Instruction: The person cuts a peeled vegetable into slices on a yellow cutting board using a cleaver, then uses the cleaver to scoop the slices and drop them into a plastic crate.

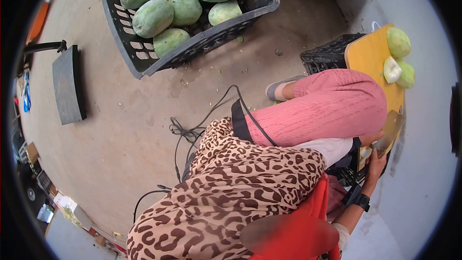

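At the right, my right hand (377, 162), a black band on its wrist, is closed at the near end of a broad-bladed knife (391, 131). My left hand (370, 138) is close to the blade; its fingers are mostly hidden, so its grip cannot be made out. A pale cut piece (365, 154) shows between the two hands, partly covered. Under them lies a yellow cutting board (368, 50). At its far end are two peeled pale-green melons (398, 42) and a cut chunk with white flesh (392, 70).
A black plastic crate (139, 70) holds several green melons (153, 18). Another black crate (325, 58) is under the board, beside the pale wall (430, 115). A black cable (211, 113) trails over the floor by my pink-trousered leg (317, 110). A dark panel (69, 86) is at left.
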`<action>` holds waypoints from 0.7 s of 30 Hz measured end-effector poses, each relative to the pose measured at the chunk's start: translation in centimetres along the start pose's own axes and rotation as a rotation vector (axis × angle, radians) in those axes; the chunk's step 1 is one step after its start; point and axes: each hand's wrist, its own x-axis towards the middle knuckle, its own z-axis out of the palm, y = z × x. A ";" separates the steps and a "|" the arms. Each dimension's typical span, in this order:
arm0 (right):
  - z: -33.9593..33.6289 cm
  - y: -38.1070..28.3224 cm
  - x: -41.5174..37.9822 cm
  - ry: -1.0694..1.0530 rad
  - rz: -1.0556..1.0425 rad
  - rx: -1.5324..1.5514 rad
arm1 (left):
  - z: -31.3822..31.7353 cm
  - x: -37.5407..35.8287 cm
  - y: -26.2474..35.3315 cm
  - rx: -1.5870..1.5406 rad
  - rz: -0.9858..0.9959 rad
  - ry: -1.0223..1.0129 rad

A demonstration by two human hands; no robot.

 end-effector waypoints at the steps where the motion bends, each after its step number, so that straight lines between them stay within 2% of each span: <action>1: 0.0 0.1 0.0 0.002 -0.001 -0.003 | 1.3 -0.2 -0.2 -0.025 -0.014 0.015; 3: 0.0 0.2 0.0 0.006 -0.004 -0.009 | 3.1 -0.8 -0.5 -0.044 -0.030 -0.018; 8: 0.1 0.2 0.0 0.009 -0.020 -0.015 | 1.4 0.1 -0.3 0.121 -0.011 -0.289; 11: 0.0 0.8 0.2 0.019 -0.023 -0.020 | 0.4 0.0 -0.6 0.104 0.067 -0.181; 14: 0.0 0.4 -0.1 0.015 -0.021 -0.022 | -0.9 0.4 -0.7 0.085 0.102 -0.189; 17: 0.0 1.4 0.3 0.017 -0.039 0.000 | -4.4 1.8 0.0 0.133 0.106 -0.358; 21: 0.2 2.5 0.7 0.045 -0.048 0.046 | -5.9 2.3 -0.1 0.120 0.147 -0.419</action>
